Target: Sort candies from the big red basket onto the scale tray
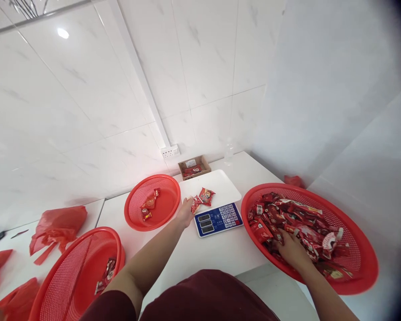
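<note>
My left hand (186, 212) is closed on a small red snack packet (196, 203) at the near edge of the scale's white pan (222, 183). Another red packet (207, 196) lies on the pan, right beside the held one. The scale's blue keypad panel (218, 220) faces me. To the right, my right hand (292, 250) reaches into a large red basket (361, 272) piled with red packets (302, 220). Its fingers curl down among them, partly hidden, and I cannot make out what they grip.
A round red basket (169, 209) with a few packets stands left of the scale. Nearer on the left is another red basket (67, 272), and red plastic bags (60, 225) lie beyond it. Behind the scale sit a cardboard box (205, 166) and a clear bottle (228, 154) by the wall.
</note>
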Demonstrator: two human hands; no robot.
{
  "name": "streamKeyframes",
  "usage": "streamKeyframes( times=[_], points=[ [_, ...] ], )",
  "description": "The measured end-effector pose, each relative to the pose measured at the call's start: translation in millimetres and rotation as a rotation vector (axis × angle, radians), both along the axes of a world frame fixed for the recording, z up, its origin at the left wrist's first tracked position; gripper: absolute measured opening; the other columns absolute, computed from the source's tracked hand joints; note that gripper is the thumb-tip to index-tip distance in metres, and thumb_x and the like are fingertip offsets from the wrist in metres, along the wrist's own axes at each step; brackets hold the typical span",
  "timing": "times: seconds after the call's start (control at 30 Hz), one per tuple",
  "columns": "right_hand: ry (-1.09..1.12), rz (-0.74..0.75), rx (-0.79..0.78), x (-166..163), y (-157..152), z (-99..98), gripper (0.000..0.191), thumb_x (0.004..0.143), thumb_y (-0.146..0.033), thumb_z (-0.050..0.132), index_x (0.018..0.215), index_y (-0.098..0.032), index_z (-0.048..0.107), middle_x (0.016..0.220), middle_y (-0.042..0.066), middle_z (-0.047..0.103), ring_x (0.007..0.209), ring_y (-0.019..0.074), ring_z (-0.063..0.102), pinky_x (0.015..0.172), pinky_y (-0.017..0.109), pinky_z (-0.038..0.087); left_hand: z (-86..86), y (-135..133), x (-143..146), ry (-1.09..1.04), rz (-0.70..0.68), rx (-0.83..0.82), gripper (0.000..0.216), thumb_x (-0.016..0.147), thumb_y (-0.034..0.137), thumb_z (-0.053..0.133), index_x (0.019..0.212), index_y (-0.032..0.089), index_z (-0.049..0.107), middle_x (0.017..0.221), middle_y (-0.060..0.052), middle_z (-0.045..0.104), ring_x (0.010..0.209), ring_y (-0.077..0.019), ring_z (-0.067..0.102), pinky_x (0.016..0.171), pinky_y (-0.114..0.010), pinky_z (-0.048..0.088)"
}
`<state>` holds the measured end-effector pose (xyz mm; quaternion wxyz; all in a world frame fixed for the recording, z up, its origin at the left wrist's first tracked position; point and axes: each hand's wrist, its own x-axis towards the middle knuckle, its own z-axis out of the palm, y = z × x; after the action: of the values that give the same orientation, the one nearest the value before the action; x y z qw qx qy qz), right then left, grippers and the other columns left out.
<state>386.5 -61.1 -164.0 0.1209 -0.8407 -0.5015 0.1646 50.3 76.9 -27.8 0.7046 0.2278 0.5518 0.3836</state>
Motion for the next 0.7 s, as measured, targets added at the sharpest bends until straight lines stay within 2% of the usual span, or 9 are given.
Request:
streamKeyframes(
  times=[0.13, 0.3, 0.43, 0.6, 0.7],
  points=[
    [-0.058, 0.008, -0.033, -7.7, 4.0, 8.9, 0.057, 0.078, -0.035, 0.047, 0.132, -0.014, 0.047, 0.118, 0.021, 0.061, 0.104, 0.0338, 0.06, 0.09, 0.046, 0.043, 2.8, -16.1, -2.2, 0.087, -0.005, 0.072, 0.057, 0.084, 0.042, 0.059, 0.134, 0.036, 0.033, 0.15, -0.001, 0.03, 0.135, -0.0187, 0.031, 0.112, -0.039, 0.019],
    [0.113, 0.012, -0.052, -8.2, 3.1, 26.2, 0.045, 0.077, -0.025, 0.048, 0.12, -0.013, 0.057, 0.113, 0.017, 0.064, 0.1, 0.0254, 0.063, 0.086, 0.034, 0.045, 2.7, -22.5, -10.3, 0.08, -0.11, 0.123, 0.038, 0.09, 0.044, 0.048, 0.127, 0.037, 0.042, 0.143, 0.002, 0.042, 0.133, -0.0171, 0.035, 0.113, -0.044, 0.014],
    [0.142, -0.018, -0.094, 8.1, -1.9, 36.1, 0.033, 0.074, -0.027, 0.052, 0.102, -0.02, 0.066, 0.099, 0.008, 0.071, 0.089, 0.0204, 0.066, 0.078, 0.029, 0.047, 4.2, -19.5, -13.8, 0.055, -0.107, 0.088, 0.039, 0.089, 0.042, 0.05, 0.127, 0.037, 0.044, 0.141, 0.003, 0.045, 0.132, -0.0164, 0.037, 0.114, -0.042, 0.015],
    [0.061, -0.122, -0.184, 28.8, -4.8, 49.5, 0.032, 0.072, -0.027, 0.05, 0.098, -0.022, 0.069, 0.096, 0.013, 0.071, 0.088, 0.0268, 0.067, 0.078, 0.039, 0.047, 7.8, -20.7, -15.5, 0.071, -0.132, 0.084, 0.038, 0.09, 0.044, 0.048, 0.127, 0.035, 0.045, 0.145, 0.002, 0.04, 0.137, -0.0176, 0.028, 0.114, -0.043, 0.011],
    [0.025, -0.121, -0.189, 26.7, 1.1, 52.3, 0.043, 0.073, -0.028, 0.049, 0.113, -0.022, 0.063, 0.11, 0.016, 0.067, 0.096, 0.0299, 0.065, 0.082, 0.043, 0.046, 9.0, -22.7, -15.0, 0.089, -0.147, 0.084, 0.034, 0.091, 0.043, 0.045, 0.123, 0.035, 0.048, 0.145, 0.003, 0.04, 0.139, -0.0168, 0.026, 0.114, -0.043, 0.01]
  ],
)
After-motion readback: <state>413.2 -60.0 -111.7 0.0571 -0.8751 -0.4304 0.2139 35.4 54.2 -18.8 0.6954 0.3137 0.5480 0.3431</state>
